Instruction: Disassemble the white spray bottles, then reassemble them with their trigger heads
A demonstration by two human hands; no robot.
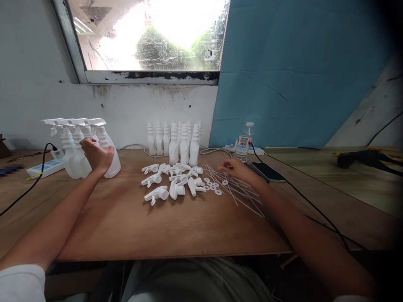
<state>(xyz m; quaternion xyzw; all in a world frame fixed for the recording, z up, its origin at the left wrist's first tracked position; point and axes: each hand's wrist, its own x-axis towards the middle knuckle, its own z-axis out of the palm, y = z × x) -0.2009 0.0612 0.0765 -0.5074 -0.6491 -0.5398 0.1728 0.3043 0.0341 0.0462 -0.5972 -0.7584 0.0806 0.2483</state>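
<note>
My left hand [97, 156] is raised in front of the assembled white spray bottles [71, 157] at the left, its thumb apart from its bent fingers, with nothing visible held. My right hand [234, 168] reaches over the upper end of the thin white tubes [242, 193], fingers drawn together; whatever they pinch is too small to tell. Small white rings [218, 192] lie just left of the tubes. White trigger spray heads [156, 193] are spread on the table's middle. Behind them stand several white bottles without spray heads [174, 147].
On the brown wooden table [157, 235], a water bottle [244, 142] and a phone [269, 171] are beyond my right hand. A power strip [45, 167] lies far left. Black cables [315, 205] cross the right side.
</note>
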